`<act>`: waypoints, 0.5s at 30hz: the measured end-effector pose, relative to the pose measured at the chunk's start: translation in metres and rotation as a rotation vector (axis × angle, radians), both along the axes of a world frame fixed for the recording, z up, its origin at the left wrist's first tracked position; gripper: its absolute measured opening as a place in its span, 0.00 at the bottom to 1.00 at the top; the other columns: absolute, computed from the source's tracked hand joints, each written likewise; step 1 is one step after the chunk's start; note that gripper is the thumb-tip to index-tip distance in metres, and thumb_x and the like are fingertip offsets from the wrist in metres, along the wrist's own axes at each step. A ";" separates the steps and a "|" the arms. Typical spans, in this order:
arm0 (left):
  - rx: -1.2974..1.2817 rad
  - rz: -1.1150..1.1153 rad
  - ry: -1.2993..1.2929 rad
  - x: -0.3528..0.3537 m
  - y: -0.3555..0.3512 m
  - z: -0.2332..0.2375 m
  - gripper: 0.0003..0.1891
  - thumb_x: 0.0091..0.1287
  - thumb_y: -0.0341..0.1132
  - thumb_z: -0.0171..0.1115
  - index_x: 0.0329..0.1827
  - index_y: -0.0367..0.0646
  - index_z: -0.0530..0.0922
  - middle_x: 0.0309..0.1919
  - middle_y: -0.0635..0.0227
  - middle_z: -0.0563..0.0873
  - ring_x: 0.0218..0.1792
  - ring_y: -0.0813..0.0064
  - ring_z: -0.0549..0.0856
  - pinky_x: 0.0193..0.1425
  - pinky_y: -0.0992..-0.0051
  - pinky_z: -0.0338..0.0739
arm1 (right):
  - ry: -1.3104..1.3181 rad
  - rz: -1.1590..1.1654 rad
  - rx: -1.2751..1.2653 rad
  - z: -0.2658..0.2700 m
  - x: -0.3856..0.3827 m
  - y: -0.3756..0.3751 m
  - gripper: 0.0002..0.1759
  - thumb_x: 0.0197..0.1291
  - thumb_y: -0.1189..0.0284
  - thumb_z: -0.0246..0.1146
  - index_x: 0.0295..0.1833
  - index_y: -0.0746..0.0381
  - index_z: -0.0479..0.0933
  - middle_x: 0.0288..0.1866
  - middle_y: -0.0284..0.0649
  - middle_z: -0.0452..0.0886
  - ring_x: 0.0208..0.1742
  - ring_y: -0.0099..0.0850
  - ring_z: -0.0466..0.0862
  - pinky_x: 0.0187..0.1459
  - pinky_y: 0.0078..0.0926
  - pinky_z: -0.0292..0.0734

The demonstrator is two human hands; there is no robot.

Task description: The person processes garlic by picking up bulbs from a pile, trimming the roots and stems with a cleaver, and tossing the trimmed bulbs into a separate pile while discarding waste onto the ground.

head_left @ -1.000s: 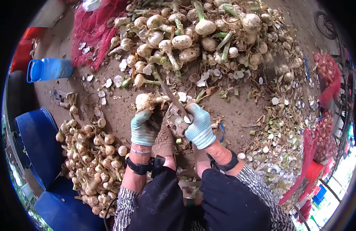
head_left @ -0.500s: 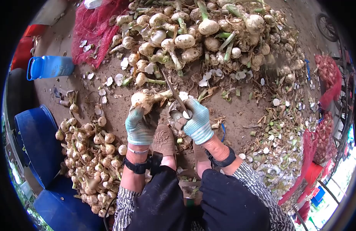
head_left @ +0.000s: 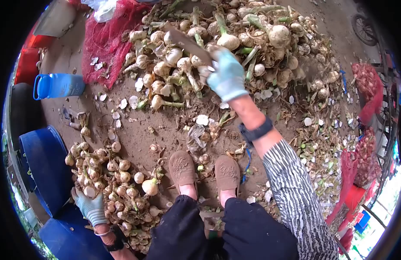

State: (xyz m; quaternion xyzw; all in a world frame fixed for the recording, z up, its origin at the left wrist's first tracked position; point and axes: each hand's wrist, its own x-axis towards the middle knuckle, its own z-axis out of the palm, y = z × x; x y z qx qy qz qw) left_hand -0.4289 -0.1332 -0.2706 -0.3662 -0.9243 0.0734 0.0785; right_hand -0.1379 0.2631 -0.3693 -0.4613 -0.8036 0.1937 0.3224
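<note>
2 hands, joined at frame centre 1 second ago, now well apart. Right hand [head_left: 226, 74]: full fist round the handle of the knife [head_left: 187, 42], blade slanting to the upper left, arm now stretched up into the untrimmed heap [head_left: 270, 39] at the top of the frame. Fingertips at or just over a stalked bulb there, contact hidden by the glove. Left hand [head_left: 91, 209]: no longer gripping the bulb held at centre before, now down at the lower left, palm on the trimmed pile [head_left: 116, 173]. Fingers loosely curled over the bulbs; cannot tell whether closed on any 1 of them. Probably means 1 bulb finished and laid aside, with the next being sought in the heap.

Outward from there: dirt floor [head_left: 165, 125] between heap and pile, littered with skins but open down to the shoes [head_left: 183, 167] at lower centre. Hemmed at the left by blue tubs [head_left: 40, 164] touching the pile's edge, with a blue bottle [head_left: 57, 85] lying above them. Red net sack [head_left: 107, 30] just beside the heap at the upper left. At the right, a wide drift of cuttings [head_left: 313, 160], then red sacks [head_left: 366, 84] along the frame edge. Blade close over the heap's bulbs, well apart from the left hand.
</note>
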 end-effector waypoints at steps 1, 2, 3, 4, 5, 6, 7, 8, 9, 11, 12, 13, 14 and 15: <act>0.053 -0.107 -0.024 0.003 0.007 -0.001 0.33 0.43 0.28 0.68 0.56 0.36 0.68 0.51 0.56 0.74 0.48 0.65 0.77 0.54 0.71 0.73 | -0.118 0.030 0.040 0.000 -0.012 0.010 0.12 0.42 0.71 0.64 0.35 0.64 0.76 0.43 0.46 0.77 0.46 0.43 0.77 0.48 0.36 0.74; 0.258 -0.002 -0.437 0.014 0.016 -0.011 0.31 0.45 0.27 0.67 0.56 0.36 0.67 0.47 0.58 0.77 0.46 0.69 0.79 0.52 0.73 0.75 | -0.167 0.046 0.086 -0.004 -0.020 0.015 0.12 0.43 0.71 0.63 0.35 0.63 0.76 0.42 0.46 0.77 0.45 0.42 0.77 0.48 0.36 0.74; 0.461 0.099 -0.849 0.040 0.049 -0.015 0.30 0.48 0.27 0.66 0.56 0.36 0.67 0.44 0.61 0.80 0.44 0.72 0.80 0.49 0.75 0.76 | -0.215 0.057 0.132 -0.008 -0.025 0.017 0.12 0.43 0.71 0.63 0.36 0.63 0.76 0.41 0.46 0.77 0.44 0.42 0.77 0.47 0.35 0.74; 0.498 0.043 -0.954 0.067 0.083 -0.018 0.29 0.48 0.25 0.65 0.56 0.36 0.68 0.41 0.63 0.81 0.42 0.75 0.80 0.48 0.77 0.76 | -0.234 0.075 0.072 -0.012 -0.025 0.015 0.14 0.44 0.70 0.64 0.39 0.62 0.75 0.39 0.46 0.77 0.42 0.42 0.77 0.47 0.36 0.74; 0.534 -0.010 -1.059 0.091 0.114 -0.022 0.28 0.49 0.24 0.65 0.56 0.36 0.68 0.38 0.66 0.83 0.41 0.78 0.81 0.46 0.78 0.77 | -0.176 0.054 -0.083 0.000 -0.023 0.000 0.16 0.45 0.68 0.65 0.40 0.63 0.75 0.39 0.46 0.77 0.42 0.43 0.77 0.46 0.35 0.74; 0.529 -0.259 -1.056 0.104 0.134 -0.040 0.31 0.47 0.24 0.66 0.58 0.37 0.68 0.44 0.63 0.81 0.46 0.75 0.80 0.52 0.75 0.75 | -0.032 0.031 -0.252 0.003 -0.017 -0.017 0.15 0.47 0.67 0.65 0.40 0.63 0.75 0.39 0.47 0.77 0.41 0.44 0.77 0.44 0.35 0.73; 0.489 -0.523 -0.894 0.116 0.157 -0.052 0.32 0.46 0.27 0.67 0.58 0.36 0.67 0.50 0.60 0.78 0.50 0.72 0.78 0.57 0.72 0.72 | 0.045 0.050 -0.404 0.009 -0.006 -0.037 0.16 0.47 0.67 0.65 0.40 0.64 0.75 0.35 0.47 0.76 0.35 0.43 0.77 0.38 0.34 0.73; 0.538 -0.601 -0.915 0.135 0.187 -0.052 0.36 0.42 0.31 0.71 0.58 0.34 0.67 0.49 0.57 0.78 0.53 0.68 0.77 0.57 0.72 0.72 | 0.214 0.012 -0.636 -0.003 0.004 -0.057 0.12 0.51 0.70 0.62 0.39 0.65 0.74 0.29 0.44 0.75 0.28 0.37 0.77 0.30 0.30 0.72; 0.576 -0.678 -0.937 0.153 0.210 -0.051 0.41 0.38 0.35 0.76 0.58 0.33 0.67 0.48 0.54 0.79 0.55 0.63 0.76 0.57 0.72 0.71 | 0.423 -0.007 -0.865 0.006 0.013 -0.074 0.08 0.56 0.73 0.56 0.39 0.65 0.73 0.28 0.38 0.74 0.27 0.30 0.77 0.29 0.25 0.73; 0.543 -0.602 -1.255 0.176 0.223 -0.081 0.42 0.37 0.36 0.77 0.58 0.34 0.67 0.48 0.54 0.79 0.54 0.64 0.77 0.56 0.73 0.73 | 0.844 -0.202 -1.233 0.011 0.029 -0.104 0.08 0.63 0.75 0.49 0.42 0.67 0.72 0.31 0.33 0.76 0.27 0.22 0.78 0.27 0.18 0.74; 0.518 -0.565 -1.329 0.182 0.223 -0.077 0.41 0.37 0.36 0.77 0.57 0.34 0.68 0.48 0.55 0.79 0.52 0.67 0.78 0.55 0.74 0.73 | 0.930 -0.218 -1.281 0.015 0.038 -0.110 0.09 0.64 0.75 0.48 0.43 0.67 0.72 0.33 0.33 0.77 0.28 0.22 0.78 0.27 0.17 0.74; 0.492 -0.528 -1.405 0.184 0.222 -0.073 0.40 0.38 0.37 0.77 0.57 0.33 0.68 0.47 0.56 0.80 0.50 0.69 0.79 0.54 0.74 0.74 | 1.016 -0.234 -1.325 0.029 0.042 -0.112 0.09 0.64 0.75 0.48 0.44 0.67 0.71 0.34 0.34 0.78 0.28 0.21 0.78 0.26 0.16 0.73; 0.527 -0.473 -1.585 0.185 0.219 -0.076 0.39 0.40 0.34 0.76 0.57 0.33 0.68 0.46 0.61 0.81 0.46 0.74 0.80 0.53 0.75 0.74 | 1.145 -0.364 -1.453 0.045 0.045 -0.116 0.08 0.65 0.74 0.48 0.41 0.67 0.71 0.32 0.33 0.77 0.26 0.21 0.77 0.25 0.14 0.72; 0.524 -0.469 -1.584 0.184 0.218 -0.075 0.39 0.40 0.34 0.76 0.57 0.33 0.68 0.46 0.61 0.81 0.46 0.74 0.80 0.53 0.75 0.74 | 1.146 -0.365 -1.458 0.054 0.048 -0.116 0.08 0.65 0.74 0.48 0.41 0.67 0.71 0.32 0.33 0.77 0.26 0.21 0.77 0.25 0.14 0.72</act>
